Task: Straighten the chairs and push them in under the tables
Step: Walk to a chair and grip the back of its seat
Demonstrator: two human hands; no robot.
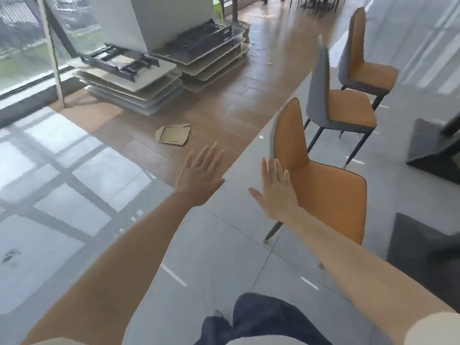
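Three orange-and-grey chairs stand in a row on the right, facing right toward dark table bases. The nearest chair (321,185) is just in front of me, the middle chair (348,108) behind it, the far chair (366,70) beyond. My right hand (276,190) is spread flat with straight fingers at the left edge of the nearest chair's backrest, close to it or touching it. My left hand (199,173) hovers open over the floor, left of that chair, holding nothing.
A dark table base (433,150) sits right of the chairs, another dark base (423,245) lower right. Stacked tabletops (139,80) lie on the wooden floor by the window at upper left. A cardboard scrap (173,134) lies on the floor.
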